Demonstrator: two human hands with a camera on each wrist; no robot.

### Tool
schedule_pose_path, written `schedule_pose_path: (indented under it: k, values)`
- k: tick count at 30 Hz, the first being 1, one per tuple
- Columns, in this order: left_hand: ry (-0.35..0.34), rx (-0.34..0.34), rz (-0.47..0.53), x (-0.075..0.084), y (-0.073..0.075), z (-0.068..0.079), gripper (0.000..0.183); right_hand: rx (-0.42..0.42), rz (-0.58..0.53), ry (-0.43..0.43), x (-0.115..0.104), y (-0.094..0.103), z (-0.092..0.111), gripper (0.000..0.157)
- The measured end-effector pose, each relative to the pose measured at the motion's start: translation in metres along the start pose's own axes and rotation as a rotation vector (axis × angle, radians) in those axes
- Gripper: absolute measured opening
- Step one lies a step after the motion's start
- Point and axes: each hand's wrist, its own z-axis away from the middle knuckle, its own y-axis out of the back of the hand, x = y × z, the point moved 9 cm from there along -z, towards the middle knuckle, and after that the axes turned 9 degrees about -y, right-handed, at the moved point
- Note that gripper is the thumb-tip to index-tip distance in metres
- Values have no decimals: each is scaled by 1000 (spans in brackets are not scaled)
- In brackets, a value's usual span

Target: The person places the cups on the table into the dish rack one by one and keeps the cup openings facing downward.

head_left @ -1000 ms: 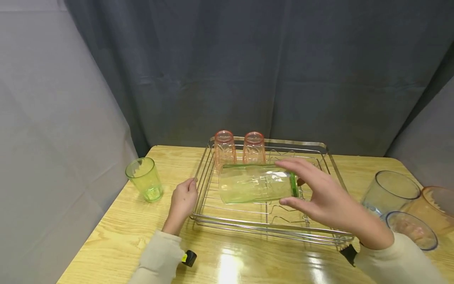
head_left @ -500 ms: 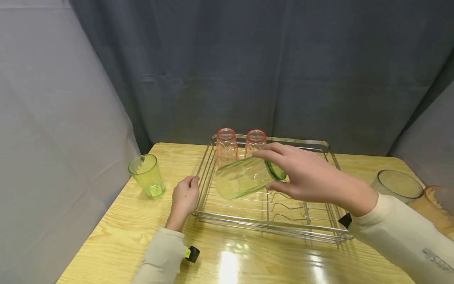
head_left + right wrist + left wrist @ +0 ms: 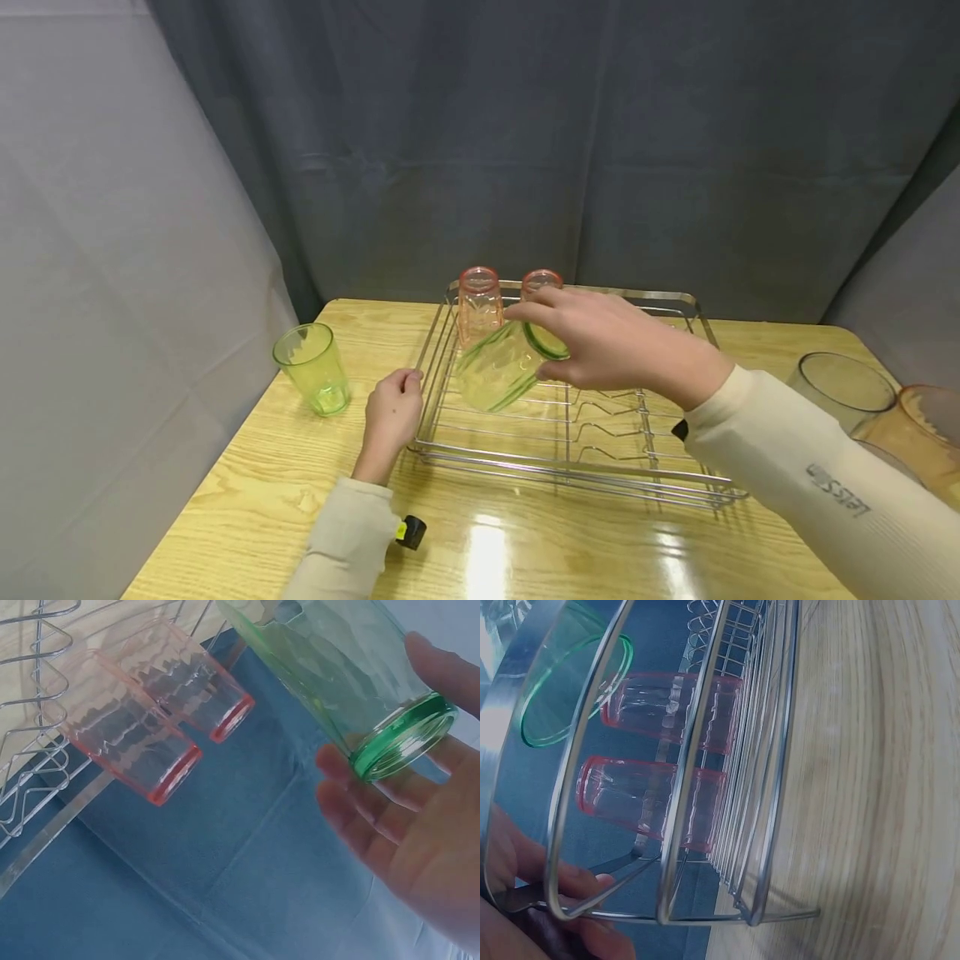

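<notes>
My right hand (image 3: 611, 337) holds a clear green drinking glass (image 3: 489, 373) near its thick base, fingers and thumb on either side. The glass is tilted, mouth down and to the left, above the left part of a wire dish rack (image 3: 517, 460). In the right wrist view, the green base (image 3: 405, 735) faces the palm. My left hand (image 3: 392, 414) grips the rack's left rim; the left wrist view shows its fingers (image 3: 577, 881) curled round the metal. Two pink glasses (image 3: 480, 310) (image 3: 652, 799) stand upside down at the rack's back left, one partly behind my right hand.
A yellow-green glass (image 3: 315, 371) stands upright on the wooden table left of the rack. At the right are a bluish glass (image 3: 843, 392), an orange one (image 3: 911, 437) and another largely hidden by the right sleeve. A dark curtain (image 3: 450, 150) hangs behind the table.
My right hand has moved left with the green glass and turned it from lying level to mouth-down tilted. The left hand keeps its grip on the rack.
</notes>
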Motion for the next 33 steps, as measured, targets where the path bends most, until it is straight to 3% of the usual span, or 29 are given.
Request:
schedule_pose_path:
  k: [18, 33]
  values:
    - [-1, 7, -12, 2, 2, 1, 38, 9, -1, 4, -1, -7, -15, 71]
    - [8, 4, 7, 2, 3, 4, 38, 17, -82, -15, -4, -17, -36, 76]
